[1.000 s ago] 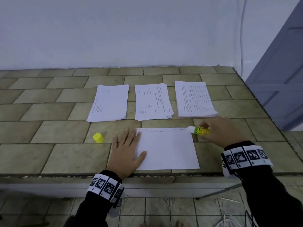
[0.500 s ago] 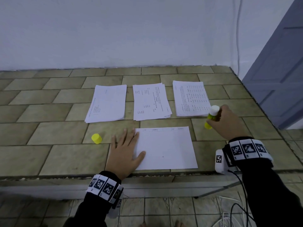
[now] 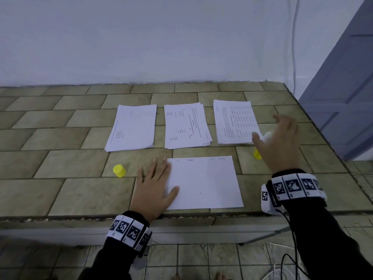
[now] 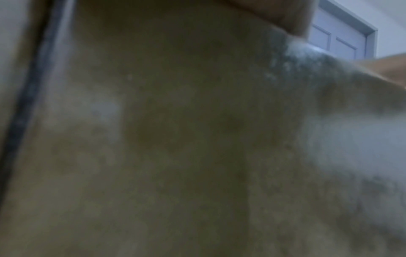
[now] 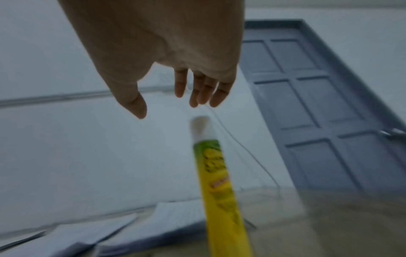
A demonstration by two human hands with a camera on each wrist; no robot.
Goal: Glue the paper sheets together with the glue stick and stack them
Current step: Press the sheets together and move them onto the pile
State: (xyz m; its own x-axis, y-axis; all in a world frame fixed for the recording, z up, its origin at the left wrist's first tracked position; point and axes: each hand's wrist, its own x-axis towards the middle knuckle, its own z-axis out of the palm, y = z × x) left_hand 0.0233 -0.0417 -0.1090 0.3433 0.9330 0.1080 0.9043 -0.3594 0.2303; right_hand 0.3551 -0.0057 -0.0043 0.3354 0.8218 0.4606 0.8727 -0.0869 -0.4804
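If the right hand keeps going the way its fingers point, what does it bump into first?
Probably the right-hand paper stack: the open right hand reaches forward and left just above the upright glue stick, though its height over the papers is unclear.

Head view: high, looks forward and down across tiled tabletop (image 3: 60, 190) toward white wall (image 3: 161, 37); both hands, all paper stacks, door (image 3: 347, 87) at right in frame.

Left wrist view: pressed almost against tabletop (image 4: 153, 139), blurred, faces right toward door (image 4: 338, 41).

Right wrist view: low above tabletop, looks along right hand (image 5: 158, 52) toward wall and door (image 5: 307, 97); glue stick (image 5: 219, 182) close to lens.

Shared: door in all three views; glue stick (image 3: 257, 153), paper stacks (image 3: 235, 122) in head and right wrist views.
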